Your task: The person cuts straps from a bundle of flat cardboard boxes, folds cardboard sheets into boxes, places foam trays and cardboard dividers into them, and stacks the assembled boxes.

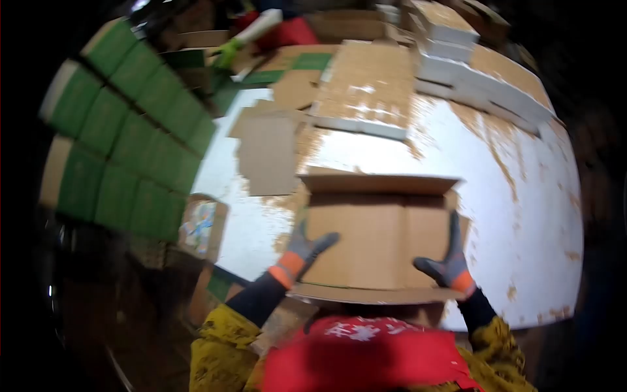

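Note:
A brown cardboard box (pixel 359 242) lies in front of me on the white table, its far and near flaps raised and its inside showing bare cardboard. My left hand (pixel 305 251), in a grey glove with an orange cuff, grips the left side of the box, thumb over the inside. On the opposite side my right hand (pixel 449 264), gloved the same way, holds the box's edge with its thumb pointing inward. The fingers of both hands are partly hidden behind the box walls.
Green cartons (pixel 124 137) stand stacked at the left. Flat cardboard pieces (pixel 268 153) lie beyond the box. White-sided blocks with brown tops (pixel 366 85) sit at the back. A co-worker's green-gloved hand (pixel 226 53) shows at upper left. A small open carton (pixel 202 225) holds colourful items.

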`<state>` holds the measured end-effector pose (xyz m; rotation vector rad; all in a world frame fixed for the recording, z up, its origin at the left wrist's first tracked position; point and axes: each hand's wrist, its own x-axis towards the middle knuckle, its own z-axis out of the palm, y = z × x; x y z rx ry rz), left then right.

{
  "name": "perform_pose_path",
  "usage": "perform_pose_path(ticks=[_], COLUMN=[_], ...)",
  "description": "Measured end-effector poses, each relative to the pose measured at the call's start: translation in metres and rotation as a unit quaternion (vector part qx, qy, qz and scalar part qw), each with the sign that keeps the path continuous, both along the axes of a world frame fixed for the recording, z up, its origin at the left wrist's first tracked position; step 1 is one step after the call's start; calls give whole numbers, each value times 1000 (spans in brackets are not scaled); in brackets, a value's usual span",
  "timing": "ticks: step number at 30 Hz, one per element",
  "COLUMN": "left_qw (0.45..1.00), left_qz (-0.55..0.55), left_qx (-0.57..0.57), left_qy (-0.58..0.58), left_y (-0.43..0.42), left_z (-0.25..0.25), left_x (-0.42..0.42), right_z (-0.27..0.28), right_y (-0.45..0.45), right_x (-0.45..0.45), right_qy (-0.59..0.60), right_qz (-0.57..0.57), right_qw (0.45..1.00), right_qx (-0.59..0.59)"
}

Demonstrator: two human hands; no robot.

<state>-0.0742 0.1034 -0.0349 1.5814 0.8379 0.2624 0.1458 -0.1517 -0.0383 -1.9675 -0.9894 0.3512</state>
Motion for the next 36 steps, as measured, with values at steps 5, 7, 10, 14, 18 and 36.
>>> perform_pose_path(ticks=[5, 7, 10, 14, 18, 36], left_qw=[991, 996, 993, 972, 966, 855], left_qz=[-38, -18, 21, -9, -27, -308], left_qx=[-63, 9, 3, -83, -32, 237], left_qy=[-114, -90, -116, -219, -254, -343], left_y=[11, 6, -41, -56, -19, 442], left_z=[-10, -49, -43, -19, -44, 518], left_x=[-39, -54, -48, -52, -73, -542], right_z=[11, 24, 1, -6, 55, 359], right_y=[-6, -14, -27, -35, -17, 413], right_x=[9, 9, 31, 34, -30, -424], right_qy=[227, 251, 94, -24, 167, 164], right_qz=[69, 86, 149, 101, -18, 395], right_qw=[964, 954, 972, 990, 981, 828], right_qx=[119, 142, 153, 92, 96, 362])
